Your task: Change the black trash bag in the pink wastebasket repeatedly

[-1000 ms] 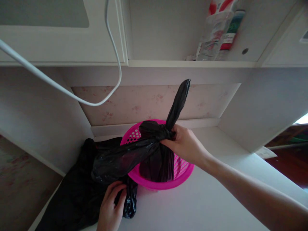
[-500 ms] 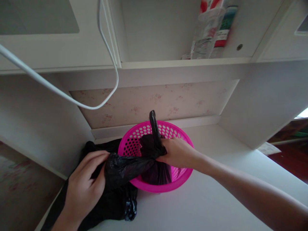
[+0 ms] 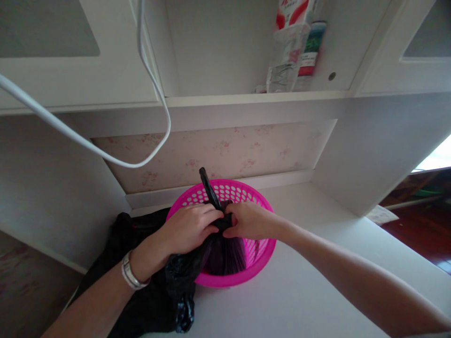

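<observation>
A bright pink perforated basket (image 3: 259, 270) stands on the white surface. Inside it is a dark, gathered plastic bag (image 3: 225, 258), its neck bunched near the basket's middle and one black loop standing up at the back. My left hand (image 3: 192, 225), with a bracelet at the wrist, is closed on the black plastic at the bunched neck. Close beside it, my right hand (image 3: 248, 220) pinches the same bunch from the right. More black plastic (image 3: 141, 300) spreads beneath my left forearm, left of the basket.
Above, an open cabinet shelf (image 3: 225, 99) holds a clear bottle (image 3: 285, 58) and a green-and-red container (image 3: 312, 49). A white cable (image 3: 123, 163) hangs at the upper left. White side panels flank the surface, with floral wallpaper (image 3: 221, 150) behind.
My left hand has moved right, from the stretched-out plastic to the bunched neck beside my right hand. The view has shifted slightly, and the black loop leans more to the left.
</observation>
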